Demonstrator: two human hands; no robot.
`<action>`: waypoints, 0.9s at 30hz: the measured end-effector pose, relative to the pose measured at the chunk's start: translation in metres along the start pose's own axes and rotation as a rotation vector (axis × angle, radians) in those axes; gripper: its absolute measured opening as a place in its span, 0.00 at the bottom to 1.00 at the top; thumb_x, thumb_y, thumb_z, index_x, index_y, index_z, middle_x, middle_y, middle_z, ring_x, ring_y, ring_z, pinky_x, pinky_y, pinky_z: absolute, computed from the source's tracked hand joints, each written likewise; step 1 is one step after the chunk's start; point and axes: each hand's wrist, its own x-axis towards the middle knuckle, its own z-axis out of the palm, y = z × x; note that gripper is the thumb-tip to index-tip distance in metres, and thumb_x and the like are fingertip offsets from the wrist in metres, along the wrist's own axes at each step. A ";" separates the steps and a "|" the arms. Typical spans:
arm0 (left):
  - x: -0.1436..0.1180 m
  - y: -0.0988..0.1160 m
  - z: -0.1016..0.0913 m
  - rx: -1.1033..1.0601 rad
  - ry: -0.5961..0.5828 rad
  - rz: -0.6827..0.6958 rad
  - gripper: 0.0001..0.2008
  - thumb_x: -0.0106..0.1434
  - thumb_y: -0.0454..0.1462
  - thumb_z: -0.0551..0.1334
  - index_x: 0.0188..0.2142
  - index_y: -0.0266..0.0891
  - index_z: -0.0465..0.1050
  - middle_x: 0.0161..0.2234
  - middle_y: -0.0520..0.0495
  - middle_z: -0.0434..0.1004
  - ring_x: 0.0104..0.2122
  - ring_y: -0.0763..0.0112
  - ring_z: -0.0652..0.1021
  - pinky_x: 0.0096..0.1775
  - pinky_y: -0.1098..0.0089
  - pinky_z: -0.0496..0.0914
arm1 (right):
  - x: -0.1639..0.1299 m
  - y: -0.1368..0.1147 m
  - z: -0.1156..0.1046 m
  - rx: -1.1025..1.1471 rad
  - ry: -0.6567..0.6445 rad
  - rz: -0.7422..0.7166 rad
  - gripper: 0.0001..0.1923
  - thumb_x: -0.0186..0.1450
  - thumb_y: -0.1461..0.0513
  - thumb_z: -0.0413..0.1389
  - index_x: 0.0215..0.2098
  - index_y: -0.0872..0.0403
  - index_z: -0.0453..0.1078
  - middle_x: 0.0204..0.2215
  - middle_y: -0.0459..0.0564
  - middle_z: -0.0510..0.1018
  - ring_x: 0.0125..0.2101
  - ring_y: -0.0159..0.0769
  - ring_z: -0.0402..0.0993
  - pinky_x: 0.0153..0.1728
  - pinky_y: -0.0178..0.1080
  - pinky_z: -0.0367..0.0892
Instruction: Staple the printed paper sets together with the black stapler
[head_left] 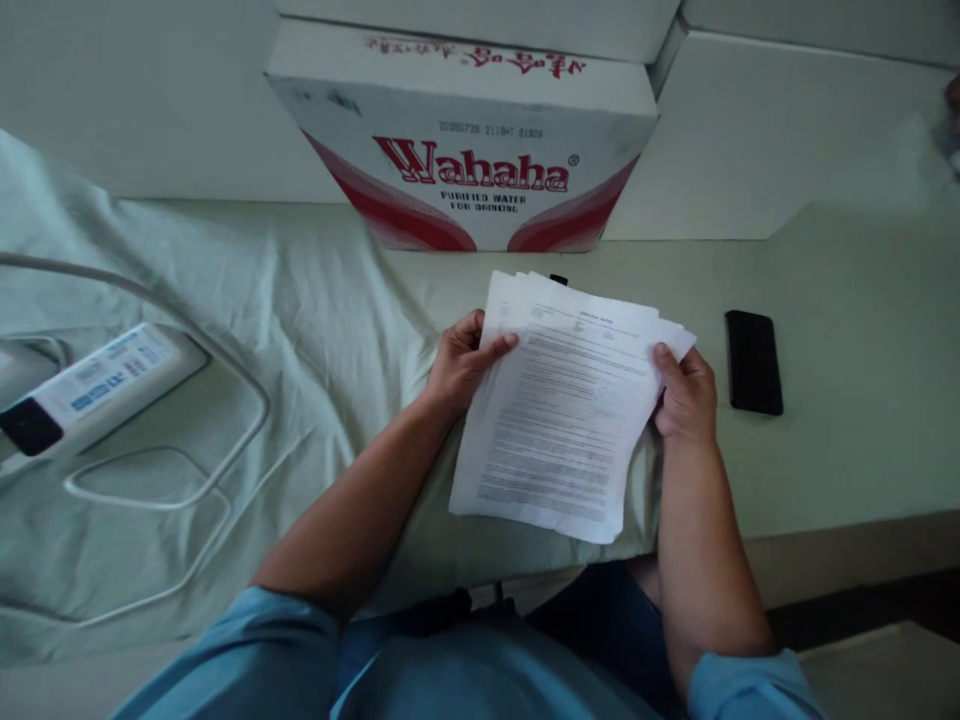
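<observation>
Papers (562, 420) fanned between my left hand (459, 362) and right hand (686, 395), both pinching the edges. Loose corners could slide apart, I judge.

head cam | worn on head | faces forward-down | close above table (862, 300) edge

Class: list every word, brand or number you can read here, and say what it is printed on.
"Wahaha" and "PURIFIED WATER FOR DRINKING": front of the carton.
Stamped number above the brand: too faint to read surely.
Red characters on the carton top: unreadable.
Sheets of paper: print too small.
Power strip label: blurred.
</observation>
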 end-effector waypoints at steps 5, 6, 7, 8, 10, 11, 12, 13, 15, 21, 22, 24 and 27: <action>0.001 0.003 -0.004 -0.031 0.029 -0.050 0.23 0.62 0.57 0.71 0.45 0.45 0.74 0.34 0.48 0.84 0.36 0.56 0.85 0.35 0.61 0.77 | -0.001 0.004 -0.011 -0.316 -0.048 -0.015 0.17 0.58 0.50 0.70 0.38 0.51 0.79 0.26 0.43 0.79 0.23 0.32 0.69 0.26 0.37 0.66; 0.002 0.003 -0.004 -0.046 0.016 -0.070 0.24 0.63 0.57 0.70 0.49 0.45 0.75 0.37 0.46 0.85 0.40 0.51 0.86 0.38 0.59 0.79 | -0.002 0.004 -0.014 -0.382 -0.031 -0.033 0.15 0.61 0.50 0.68 0.37 0.52 0.79 0.24 0.41 0.77 0.21 0.31 0.66 0.25 0.37 0.64; 0.002 0.002 -0.004 -0.066 0.000 -0.089 0.26 0.63 0.57 0.70 0.51 0.44 0.74 0.39 0.44 0.86 0.44 0.48 0.86 0.41 0.56 0.80 | -0.002 0.003 -0.017 -0.422 -0.016 -0.055 0.14 0.63 0.50 0.67 0.37 0.52 0.80 0.23 0.41 0.76 0.21 0.31 0.65 0.25 0.37 0.63; 0.003 0.001 -0.005 -0.087 -0.019 -0.106 0.26 0.63 0.56 0.70 0.52 0.44 0.75 0.40 0.43 0.87 0.45 0.46 0.87 0.42 0.55 0.81 | -0.001 0.002 -0.020 -0.434 -0.002 -0.076 0.14 0.65 0.50 0.66 0.38 0.52 0.80 0.22 0.40 0.74 0.20 0.31 0.65 0.25 0.37 0.63; 0.005 -0.002 -0.005 -0.121 -0.061 -0.132 0.27 0.61 0.56 0.71 0.51 0.43 0.75 0.41 0.42 0.87 0.47 0.44 0.87 0.43 0.53 0.81 | -0.001 0.000 -0.025 -0.404 0.025 -0.115 0.14 0.65 0.50 0.66 0.39 0.52 0.80 0.20 0.39 0.71 0.20 0.30 0.64 0.24 0.37 0.61; 0.006 -0.004 -0.005 -0.135 -0.082 -0.145 0.27 0.61 0.56 0.72 0.51 0.43 0.76 0.40 0.41 0.87 0.47 0.43 0.87 0.44 0.53 0.82 | -0.001 -0.001 -0.026 -0.380 0.036 -0.129 0.15 0.65 0.50 0.66 0.39 0.52 0.80 0.19 0.38 0.70 0.19 0.30 0.63 0.24 0.36 0.60; 0.007 -0.005 -0.005 -0.147 -0.103 -0.161 0.27 0.61 0.57 0.72 0.50 0.42 0.76 0.39 0.40 0.87 0.47 0.43 0.87 0.44 0.52 0.82 | -0.001 -0.002 -0.027 -0.358 0.041 -0.140 0.15 0.65 0.49 0.67 0.39 0.53 0.80 0.18 0.38 0.69 0.19 0.30 0.62 0.23 0.36 0.59; 0.007 -0.006 -0.006 -0.157 -0.125 -0.179 0.28 0.61 0.59 0.71 0.49 0.41 0.77 0.38 0.40 0.87 0.47 0.42 0.87 0.44 0.51 0.82 | -0.002 -0.003 -0.027 -0.342 0.042 -0.147 0.15 0.65 0.49 0.67 0.38 0.53 0.80 0.18 0.38 0.68 0.19 0.30 0.61 0.23 0.36 0.58; 0.008 -0.007 -0.006 -0.165 -0.163 -0.209 0.31 0.62 0.63 0.68 0.47 0.39 0.79 0.36 0.38 0.87 0.46 0.40 0.87 0.44 0.50 0.82 | -0.003 -0.005 -0.024 -0.328 0.033 -0.148 0.16 0.65 0.48 0.67 0.38 0.52 0.80 0.18 0.38 0.67 0.18 0.29 0.59 0.22 0.36 0.57; 0.005 -0.007 -0.006 -0.062 -0.097 -0.196 0.30 0.63 0.64 0.67 0.43 0.38 0.82 0.33 0.39 0.86 0.41 0.44 0.88 0.41 0.51 0.83 | -0.011 -0.010 -0.010 -0.332 0.003 -0.147 0.17 0.65 0.46 0.66 0.40 0.51 0.79 0.20 0.38 0.69 0.19 0.30 0.59 0.22 0.37 0.58; 0.004 -0.008 -0.006 -0.049 -0.072 -0.191 0.29 0.63 0.63 0.68 0.43 0.38 0.82 0.33 0.40 0.86 0.40 0.45 0.88 0.40 0.52 0.83 | -0.012 -0.010 -0.008 -0.343 0.018 -0.161 0.18 0.65 0.46 0.66 0.41 0.51 0.79 0.21 0.39 0.71 0.19 0.30 0.60 0.23 0.37 0.59; 0.004 -0.010 -0.006 -0.047 -0.035 -0.179 0.28 0.64 0.62 0.68 0.44 0.39 0.81 0.34 0.41 0.87 0.40 0.47 0.88 0.40 0.53 0.83 | -0.011 -0.008 -0.008 -0.386 0.062 -0.200 0.19 0.65 0.45 0.66 0.41 0.51 0.78 0.23 0.40 0.72 0.22 0.31 0.62 0.26 0.37 0.61; 0.004 -0.012 -0.006 -0.092 0.001 -0.178 0.29 0.63 0.62 0.68 0.46 0.39 0.81 0.35 0.41 0.87 0.41 0.48 0.88 0.41 0.54 0.83 | -0.010 -0.006 -0.010 -0.411 0.111 -0.238 0.19 0.65 0.44 0.66 0.35 0.51 0.76 0.23 0.41 0.71 0.24 0.31 0.63 0.28 0.38 0.62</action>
